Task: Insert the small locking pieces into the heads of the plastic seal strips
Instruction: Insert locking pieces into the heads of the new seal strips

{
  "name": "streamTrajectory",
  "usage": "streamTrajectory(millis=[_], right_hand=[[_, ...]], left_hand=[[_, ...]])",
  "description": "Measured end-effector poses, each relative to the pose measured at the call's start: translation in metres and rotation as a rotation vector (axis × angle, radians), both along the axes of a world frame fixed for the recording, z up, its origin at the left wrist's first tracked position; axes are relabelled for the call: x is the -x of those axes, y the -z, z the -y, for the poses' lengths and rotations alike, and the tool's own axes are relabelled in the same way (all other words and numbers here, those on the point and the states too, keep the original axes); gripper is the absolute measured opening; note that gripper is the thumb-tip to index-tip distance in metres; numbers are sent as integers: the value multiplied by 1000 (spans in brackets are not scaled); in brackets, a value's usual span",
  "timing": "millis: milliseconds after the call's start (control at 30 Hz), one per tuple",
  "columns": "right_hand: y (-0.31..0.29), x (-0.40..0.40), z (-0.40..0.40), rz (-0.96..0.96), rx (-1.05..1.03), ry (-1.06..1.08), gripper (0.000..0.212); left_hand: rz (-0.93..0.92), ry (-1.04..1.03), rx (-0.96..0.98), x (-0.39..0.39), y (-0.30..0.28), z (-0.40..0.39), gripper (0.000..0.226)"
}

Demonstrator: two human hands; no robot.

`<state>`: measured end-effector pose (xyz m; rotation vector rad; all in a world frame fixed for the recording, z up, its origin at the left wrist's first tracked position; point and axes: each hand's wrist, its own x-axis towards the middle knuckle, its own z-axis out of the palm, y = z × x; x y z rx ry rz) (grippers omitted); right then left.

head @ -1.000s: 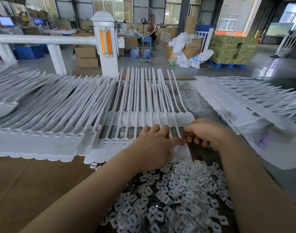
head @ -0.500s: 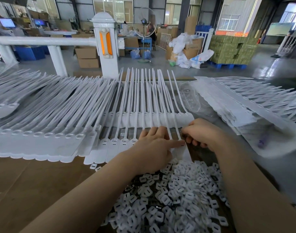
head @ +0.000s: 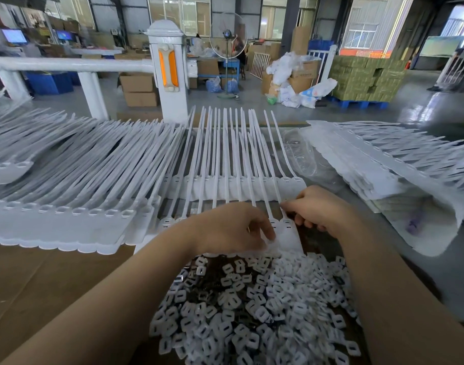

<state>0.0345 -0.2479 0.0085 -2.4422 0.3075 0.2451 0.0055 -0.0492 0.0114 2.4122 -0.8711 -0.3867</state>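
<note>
The left hand (head: 230, 227) is pinching the seal strips (head: 284, 233) with curled fingers; the right hand (head: 317, 206), at two o'clock, is curling too (contents hidden), above the locking pieces (head: 252, 306).

Locking pieces (head: 254, 309) piled nearest, between the forearms. Just behind the pile, left hand (head: 233, 227) and right hand (head: 321, 208) on the front row of seal strips (head: 225, 154). More strips (head: 67, 180) fanned left, another stack (head: 383, 159) right. Railing post (head: 169, 72) behind.
</note>
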Motion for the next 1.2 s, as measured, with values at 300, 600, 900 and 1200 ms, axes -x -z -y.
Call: streamTrajectory(millis=[300, 600, 900, 1200], right_hand=[[5, 0, 2, 69, -19, 8, 31], [8, -3, 1, 142, -74, 56, 20], [6, -2, -1, 226, -293, 153, 14], [-1, 4, -5, 270, -300, 184, 22]], left_hand=[[-66, 182, -67, 14, -5, 18, 24], [-80, -30, 16, -8, -25, -33, 27], [-51, -198, -269, -21, -16, -66, 65], [18, -204, -457, -14, -15, -49, 102]])
